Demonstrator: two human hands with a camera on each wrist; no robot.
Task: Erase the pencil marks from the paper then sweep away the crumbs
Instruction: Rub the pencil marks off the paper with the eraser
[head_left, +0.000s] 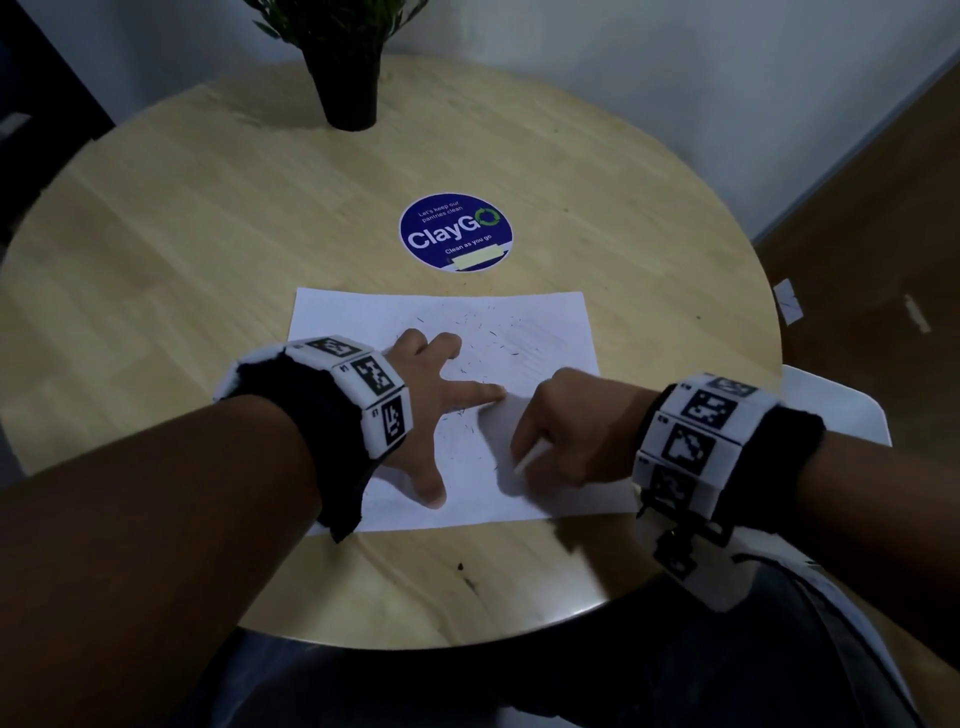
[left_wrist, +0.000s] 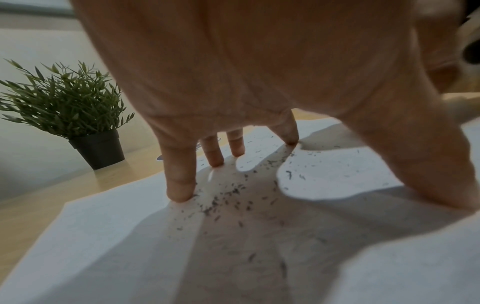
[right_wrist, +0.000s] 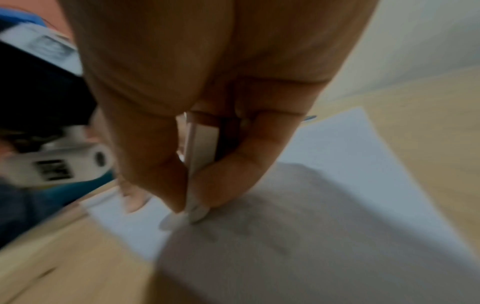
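My right fingers are clamped on the eraser: thumb on one flat face, index on the other, tip of it touching the paper near the sheet's near edge. Right hand is knuckles-up, wrist raised off the table, forearm coming in from the right. In the head view only a thin white sliver of the eraser pokes out under the fist.

My left fingers are straight and spread apart, tips planted on the paper, palm arched clear of it, thumb splayed toward me. Left hand sits on the left half of the sheet, just beside the right hand, not touching it as far as I can tell.

Crumbs are scattered under and ahead of the left hand; head view shows more crumbs across the upper middle of the sheet. Faint grey pencil marks are on the right part.

Hard to read: right wrist view is blurred, so the contact patch and marks below the eraser are smeared. The eraser's full shape is hidden by the fingers. Left palm blocks most of its own view.

Farther out: round blue sticker beyond the paper, potted plant at the table's far edge, top cut off.
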